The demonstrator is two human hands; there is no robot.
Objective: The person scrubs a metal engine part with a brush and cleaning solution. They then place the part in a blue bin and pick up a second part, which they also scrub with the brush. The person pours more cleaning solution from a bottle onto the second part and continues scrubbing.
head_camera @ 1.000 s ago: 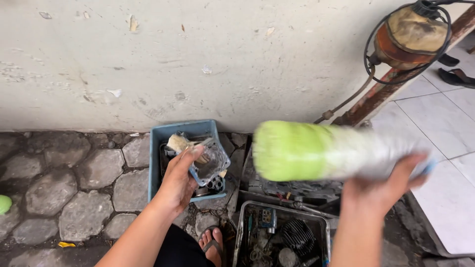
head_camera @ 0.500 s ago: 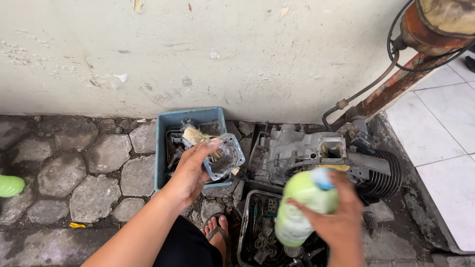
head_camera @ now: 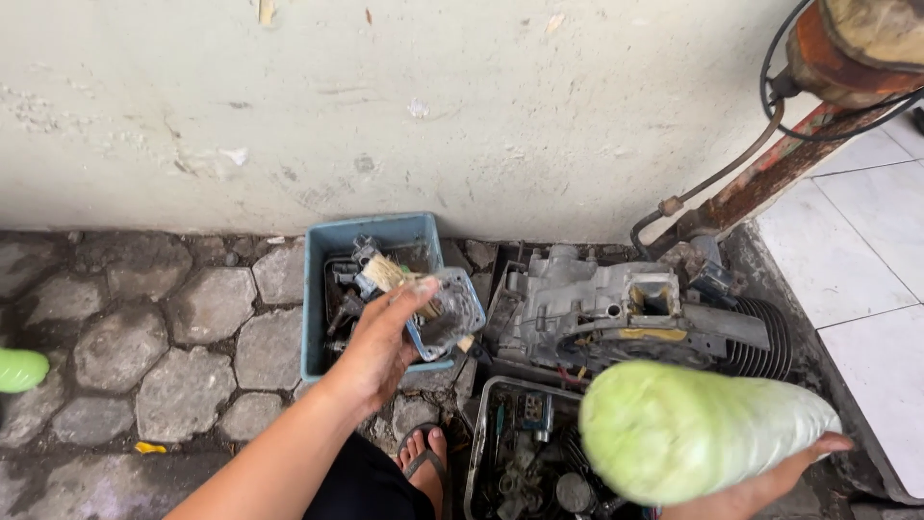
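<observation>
Holding a greasy metal engine cover with a round opening (head_camera: 445, 310) in my left hand (head_camera: 380, 351), I have it tipped over the blue rectangular plastic tub (head_camera: 318, 289), my fingers curled round its lower edge; a pale-bristled brush (head_camera: 385, 273) lies across the parts in the tub just behind it. My right hand (head_camera: 770, 486) cradles a pale green plastic bottle (head_camera: 693, 433) from below, lying on its side, fingers wrapped under its far end.

As I judge it, this is the washing step: part in one hand, cleaning fluid in the other. Next move calls for bringing the bottle's mouth across to the cover, tipped so the run-off falls in the tub.

Room is tight. The grey cast engine block with cooling fins (head_camera: 616, 313) sits just right of the tub, and the metal tray of dirty small parts (head_camera: 491, 433) lies under the bottle's path. My sandalled foot (head_camera: 423, 462) is close beneath. Open cobbles (head_camera: 144, 347) lie left; the wall (head_camera: 462, 106) closes the far side.
</observation>
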